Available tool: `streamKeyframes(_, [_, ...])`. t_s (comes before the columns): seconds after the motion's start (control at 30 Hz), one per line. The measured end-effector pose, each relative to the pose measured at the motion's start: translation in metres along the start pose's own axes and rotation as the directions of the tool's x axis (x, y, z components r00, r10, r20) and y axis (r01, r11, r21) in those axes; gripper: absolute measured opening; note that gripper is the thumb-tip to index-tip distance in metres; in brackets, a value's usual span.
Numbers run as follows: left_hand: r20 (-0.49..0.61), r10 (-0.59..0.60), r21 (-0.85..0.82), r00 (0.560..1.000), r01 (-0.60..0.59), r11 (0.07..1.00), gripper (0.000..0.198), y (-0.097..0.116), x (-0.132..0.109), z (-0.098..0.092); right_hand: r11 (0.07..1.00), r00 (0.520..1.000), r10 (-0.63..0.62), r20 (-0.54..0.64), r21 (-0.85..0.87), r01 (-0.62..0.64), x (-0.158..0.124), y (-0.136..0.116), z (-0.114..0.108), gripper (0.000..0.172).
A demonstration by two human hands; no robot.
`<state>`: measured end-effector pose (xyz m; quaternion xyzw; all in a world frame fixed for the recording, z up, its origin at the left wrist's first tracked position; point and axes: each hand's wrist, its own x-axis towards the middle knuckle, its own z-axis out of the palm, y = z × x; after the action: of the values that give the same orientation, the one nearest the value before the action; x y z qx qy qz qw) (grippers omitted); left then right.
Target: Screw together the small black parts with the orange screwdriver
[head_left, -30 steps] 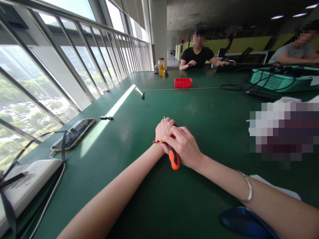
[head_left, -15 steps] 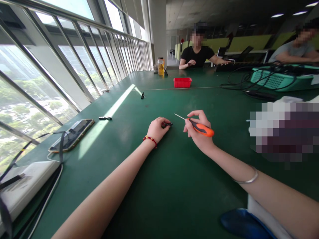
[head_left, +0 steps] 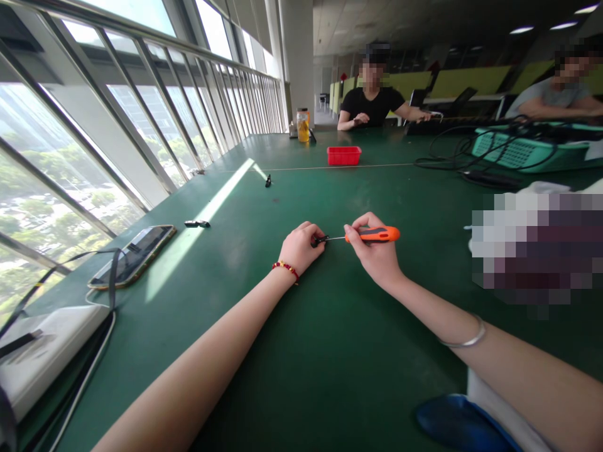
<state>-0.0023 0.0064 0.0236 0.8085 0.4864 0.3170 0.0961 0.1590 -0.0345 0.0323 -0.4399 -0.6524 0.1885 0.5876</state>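
Table, red bin, screwdriver in right hand

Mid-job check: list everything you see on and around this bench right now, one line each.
table: one, green, fills the view
phone: one, dark, left by the windows
white box: one, near left corner
loose black parts: two, small, left of centre and further back
tray: one, red, far centre
jar: one, yellow contents, far end
basket: one, teal, far right, black cables over it
other people: two, seated at the far end
blue object: one, bottom right edge
left hand: one, pinches a small black part on the table
right hand: one, grips the orange screwdriver, tip at that part
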Motion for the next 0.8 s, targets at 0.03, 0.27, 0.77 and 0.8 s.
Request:
streamKeyframes(0.03, [0.001, 0.001, -0.001, 1.0, -0.001, 1.0, 0.008, -0.0001, 0.0, 0.0002, 1.0, 1.0, 0.0, 0.003, 0.005, 0.0, -0.0002, -0.0002, 0.0, 0.021])
streamKeyframes(0.27, [0.002, 0.017, 0.006, 1.0, -0.017, 1.0, 0.008, 0.0002, 0.0002, 0.0005, 1.0, 1.0, 0.009, 0.023, 0.02, -0.009, -0.0009, 0.0, 0.0007, 0.022])
streamKeyframes(0.77, [0.005, 0.023, -0.017, 1.0, -0.023, 1.0, 0.007, 0.0004, 0.0007, 0.0002, 1.0, 1.0, -0.002, 0.016, 0.017, 0.002, -0.0015, -0.0024, 0.0006, 0.021])
streamKeyframes(0.8, [0.006, 0.025, -0.016, 1.0, -0.025, 1.0, 0.007, 0.0007, 0.0007, 0.0001, 1.0, 1.0, -0.004, 0.019, 0.011, 0.004, -0.0014, -0.0021, 0.0008, 0.021])
